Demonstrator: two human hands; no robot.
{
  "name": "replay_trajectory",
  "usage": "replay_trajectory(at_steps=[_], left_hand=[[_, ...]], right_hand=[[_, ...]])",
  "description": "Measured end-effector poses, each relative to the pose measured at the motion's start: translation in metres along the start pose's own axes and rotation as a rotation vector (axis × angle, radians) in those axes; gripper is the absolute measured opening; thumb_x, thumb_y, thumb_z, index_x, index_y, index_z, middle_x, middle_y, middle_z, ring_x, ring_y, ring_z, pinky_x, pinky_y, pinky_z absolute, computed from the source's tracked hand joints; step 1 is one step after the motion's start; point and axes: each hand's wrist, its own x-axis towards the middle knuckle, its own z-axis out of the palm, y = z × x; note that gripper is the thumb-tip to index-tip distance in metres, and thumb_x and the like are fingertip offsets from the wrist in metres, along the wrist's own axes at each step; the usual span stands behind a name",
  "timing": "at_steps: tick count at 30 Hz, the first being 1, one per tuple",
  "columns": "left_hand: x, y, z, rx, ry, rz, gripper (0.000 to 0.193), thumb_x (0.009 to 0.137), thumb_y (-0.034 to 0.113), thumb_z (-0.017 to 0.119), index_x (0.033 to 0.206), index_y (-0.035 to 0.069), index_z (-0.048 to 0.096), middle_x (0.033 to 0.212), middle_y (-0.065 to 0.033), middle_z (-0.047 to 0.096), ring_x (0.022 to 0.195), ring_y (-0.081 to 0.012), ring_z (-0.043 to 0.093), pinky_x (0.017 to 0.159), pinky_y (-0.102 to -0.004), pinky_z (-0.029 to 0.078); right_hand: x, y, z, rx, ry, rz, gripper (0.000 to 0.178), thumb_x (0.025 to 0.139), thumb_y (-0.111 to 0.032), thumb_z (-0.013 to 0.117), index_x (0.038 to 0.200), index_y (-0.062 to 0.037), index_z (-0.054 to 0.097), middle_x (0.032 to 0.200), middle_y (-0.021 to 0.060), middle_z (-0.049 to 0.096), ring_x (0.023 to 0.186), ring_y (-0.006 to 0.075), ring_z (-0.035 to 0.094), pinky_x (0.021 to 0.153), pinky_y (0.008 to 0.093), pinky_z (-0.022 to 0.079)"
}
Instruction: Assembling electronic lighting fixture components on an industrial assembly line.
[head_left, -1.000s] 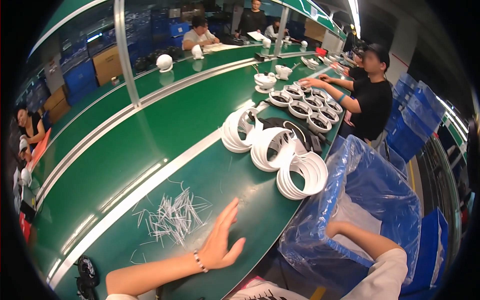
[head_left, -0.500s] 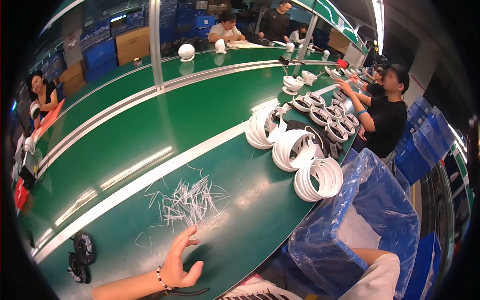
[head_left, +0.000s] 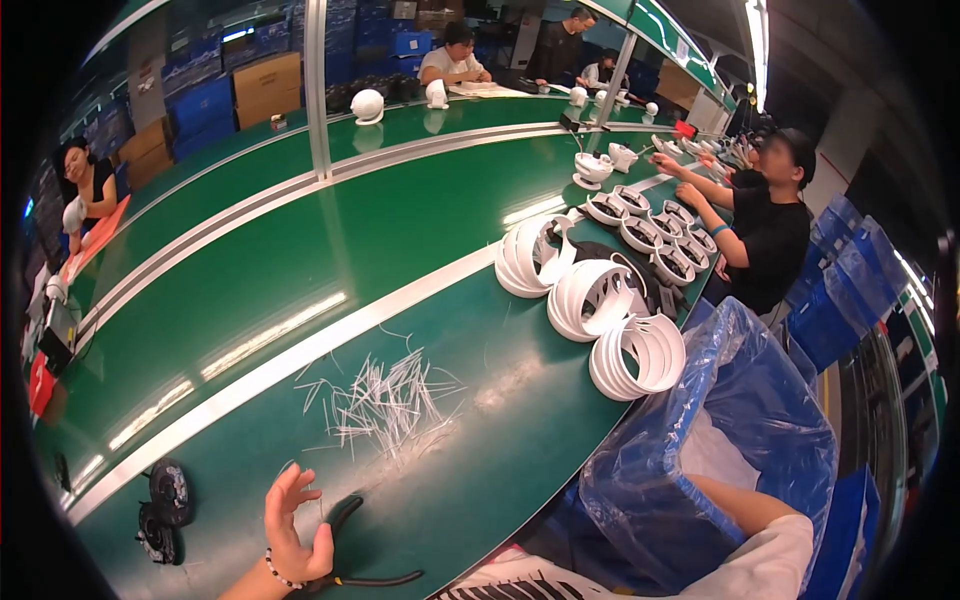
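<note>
My left hand (head_left: 292, 530), with a beaded bracelet, hovers low over the green bench. Its fingers are bent but apart, and I see nothing gripped in them. Right beside it lie pliers or cutters with black handles (head_left: 345, 517); their head is hidden by the hand. Just beyond is a loose heap of thin white strips (head_left: 385, 400) that look like cable ties. My right forearm (head_left: 742, 503) reaches down into a blue bin lined with clear plastic (head_left: 700, 380), so the right hand itself is hidden. White sheet-like material (head_left: 718, 450) shows inside the bin.
Three stacks of white rings (head_left: 637, 357) stand near the bench edge, with several black-centred white housings (head_left: 640, 233) behind. Two black round parts (head_left: 168, 492) lie at left. A co-worker in black (head_left: 765, 230) works at right; others sit across the bench.
My left hand has drawn back to the left and nearer to me, uncovering more of the black-handled tool. My right forearm stays in the bin. The co-worker at right has lowered one hand.
</note>
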Motion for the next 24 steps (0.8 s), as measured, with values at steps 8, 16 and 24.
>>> replay_trajectory(at_steps=[8, 16, 24], left_hand=[[-0.056, 0.006, -0.017, 0.180, 0.150, -0.053, 0.074, 0.065, -0.004, 0.039, 0.131, 0.000, 0.007, 0.129, -0.0265, 0.024, 0.106, -0.0336, 0.043, 0.078, -0.0379, 0.044], [-0.072, 0.001, -0.042, 0.219, 0.335, -0.040, 0.072, 0.067, -0.006, 0.039, 0.131, 0.000, 0.006, 0.127, -0.0290, 0.026, 0.104, -0.0358, 0.045, 0.076, -0.0382, 0.045], [-0.083, 0.000, -0.049, 0.200, 0.348, -0.158, 0.070, 0.067, -0.009, 0.039, 0.131, -0.001, 0.011, 0.126, -0.0258, 0.030, 0.104, -0.0329, 0.046, 0.077, -0.0343, 0.045]], right_hand=[[-0.077, -0.081, 0.017, -0.659, 0.671, 0.103, 0.043, 0.055, -0.014, 0.069, 0.093, -0.0008, 0.057, 0.082, 0.0135, 0.061, 0.074, 0.0227, 0.059, 0.066, 0.0306, 0.046], [-0.091, -0.171, 0.100, -0.171, 1.945, -1.067, 0.028, 0.073, -0.003, 0.062, 0.099, 0.0040, 0.054, 0.084, 0.0104, 0.061, 0.079, 0.0145, 0.057, 0.067, 0.0275, 0.046], [0.154, -0.242, 0.155, 1.524, 0.092, -0.635, 0.017, 0.075, -0.006, 0.058, 0.070, -0.0136, 0.045, 0.050, -0.0033, 0.035, 0.041, 0.0113, 0.034, 0.051, 0.0322, 0.038]])
